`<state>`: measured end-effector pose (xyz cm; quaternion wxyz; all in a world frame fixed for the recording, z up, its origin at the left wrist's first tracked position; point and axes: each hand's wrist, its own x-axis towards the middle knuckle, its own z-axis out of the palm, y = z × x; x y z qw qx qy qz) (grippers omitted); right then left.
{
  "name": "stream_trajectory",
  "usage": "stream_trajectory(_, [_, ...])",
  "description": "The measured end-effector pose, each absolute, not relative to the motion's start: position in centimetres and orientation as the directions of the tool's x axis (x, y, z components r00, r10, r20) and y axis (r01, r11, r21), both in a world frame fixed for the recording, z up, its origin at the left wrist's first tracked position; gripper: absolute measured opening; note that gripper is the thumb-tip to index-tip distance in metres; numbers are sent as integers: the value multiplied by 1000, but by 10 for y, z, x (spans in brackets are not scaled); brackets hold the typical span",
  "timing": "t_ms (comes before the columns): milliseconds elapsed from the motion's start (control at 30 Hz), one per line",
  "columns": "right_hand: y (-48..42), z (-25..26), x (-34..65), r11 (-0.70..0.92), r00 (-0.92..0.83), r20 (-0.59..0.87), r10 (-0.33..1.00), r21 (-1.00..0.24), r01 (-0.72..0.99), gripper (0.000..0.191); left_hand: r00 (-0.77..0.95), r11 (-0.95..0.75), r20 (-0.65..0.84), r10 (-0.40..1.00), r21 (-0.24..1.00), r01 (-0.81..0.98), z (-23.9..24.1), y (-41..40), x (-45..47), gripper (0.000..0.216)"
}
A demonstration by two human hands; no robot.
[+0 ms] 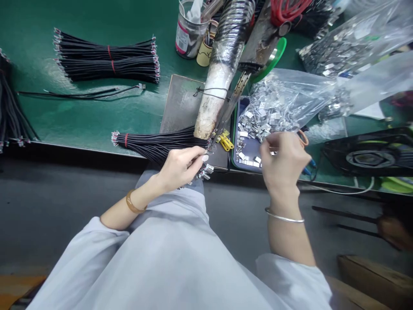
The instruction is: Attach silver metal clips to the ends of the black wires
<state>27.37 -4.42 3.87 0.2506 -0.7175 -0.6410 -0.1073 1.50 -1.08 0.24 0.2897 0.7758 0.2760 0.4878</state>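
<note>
- Pale cloth (180,258) of the wearer's garment lies nearest my camera, covering the lap and hiding the legs.
- Left hand (182,169): I see thumb and forefinger pinched together on a small thin piece (209,153), mostly hidden by the fingertips; I can't make out what it is.
- Right hand (284,159): blurred, fingers bent over the near part of the tray (235,146); I cannot tell whether they are closed on anything.
- Black cable bundle (145,141) lies along the near table edge, its middle passing behind the left hand; silver connector ends (206,171) show just nearer than that hand.
- Loose connectors (245,148) fill much of the tray, too many for me to count, some hidden by the right hand.
- I count two cable bundles with red bands, the second (108,58) far left; more black cables (11,103) are cut off at the left edge.
- One silver-wrapped hose (222,64) slants in from the far side, cut off above, beside one metal tool (240,84); both block part of the grey plate (182,99).
- Green tabletop (90,118), shiny; grey floor (80,185) below, with brown boxes (371,275) dim at near right.
</note>
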Motion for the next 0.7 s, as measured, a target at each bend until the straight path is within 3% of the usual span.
stream_trajectory(100, [-60, 46, 251, 100, 256, 644, 721, -462, 881, 14, 354, -502, 435, 828, 856, 121, 6, -12, 16, 12])
stream_trajectory(233, [-75, 38, 209, 237, 350, 587, 730, -698, 676, 14, 370, -391, 329, 869, 915, 104, 11, -11, 16, 8])
stream_trajectory(533, [-64, 15, 190, 246, 399, 456, 795, -845, 474, 13, 444, -292, 209, 871, 948, 127, 19, -9, 14, 7])
stream_trajectory(700, [-66, 13, 179, 274, 305, 423, 853, -862, 427, 11, 515, -393, 288, 807, 914, 103, 19, -6, 16, 14])
